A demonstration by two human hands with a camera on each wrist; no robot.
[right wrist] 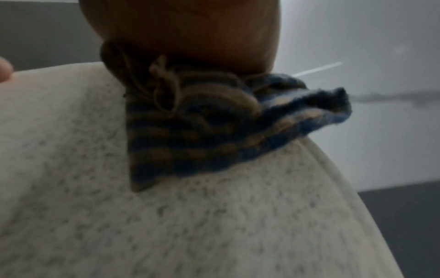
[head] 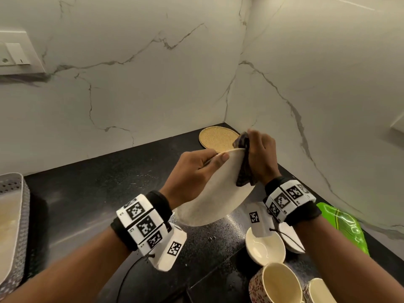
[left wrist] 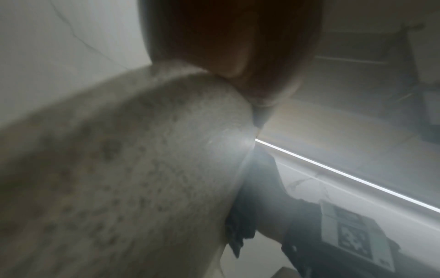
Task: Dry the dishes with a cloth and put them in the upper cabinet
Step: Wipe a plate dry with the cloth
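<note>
A speckled cream plate (head: 215,193) is being held tilted in the air above the black counter (head: 105,193), its far rim raised toward the marble corner. It is being gripped at its upper left rim by the left hand (head: 192,171), the thumb laid along the edge and the fingers curled behind it; in the left wrist view the thumb is being pressed against the plate's rim, though that picture is blurred. A dark checked cloth (head: 244,165) is being pinched over the plate's upper right rim by the right hand (head: 261,156), its fingers closed around the bunched fabric — a corner of it is hanging down across the plate's face. In the right wrist view the cloth (right wrist: 202,131) is being shown as blue and brown, folded over the speckled surface (right wrist: 190,225) beneath the hand. Behind the plate, a round woven mat (head: 215,137) is lying flat in the counter's corner. Nearer the person, at the right, a small cream bowl (head: 265,248) and another shallow dish (head: 291,239) just beside it are sitting on the counter, with two patterned mugs (head: 275,285) below them — and a bright green tray (head: 345,226) at the counter's right edge. A perforated grey basket (head: 15,226) is standing at the far left.
</note>
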